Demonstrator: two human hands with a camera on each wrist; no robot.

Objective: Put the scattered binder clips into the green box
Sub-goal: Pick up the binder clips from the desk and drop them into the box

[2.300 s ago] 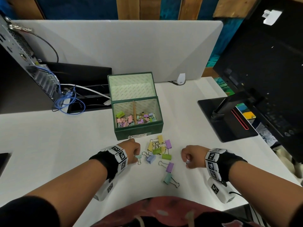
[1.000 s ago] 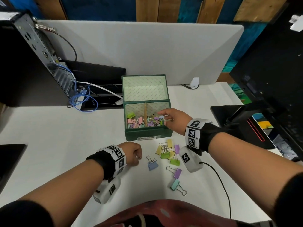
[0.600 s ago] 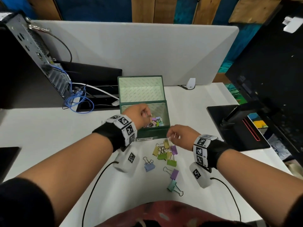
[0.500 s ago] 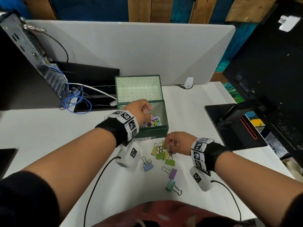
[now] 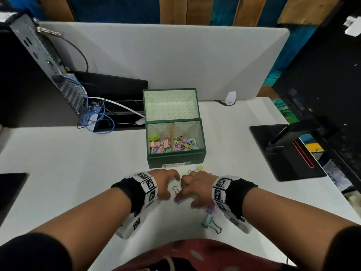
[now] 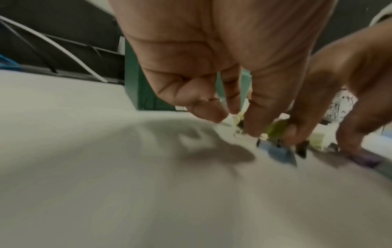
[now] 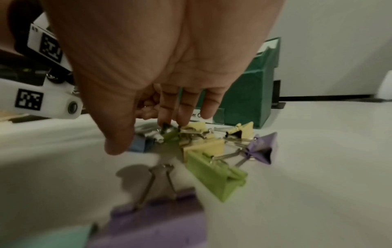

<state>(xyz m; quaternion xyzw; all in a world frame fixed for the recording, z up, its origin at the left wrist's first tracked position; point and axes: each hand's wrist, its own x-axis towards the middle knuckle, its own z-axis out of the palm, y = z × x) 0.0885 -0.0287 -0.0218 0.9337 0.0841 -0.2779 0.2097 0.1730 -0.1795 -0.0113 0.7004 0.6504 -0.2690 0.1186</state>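
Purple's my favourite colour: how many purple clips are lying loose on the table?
2: the far purple clip at the pile's right edge, the near purple clip beside the teal clip. Others may be hidden.

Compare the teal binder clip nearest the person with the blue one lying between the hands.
The teal clip lies apart from both hands, untouched; the blue clip sits right by the right hand, beside its fingertips. The teal clip is nearer the person, the blue one nearer the green box. Both lie on the white desk, wire handles out.
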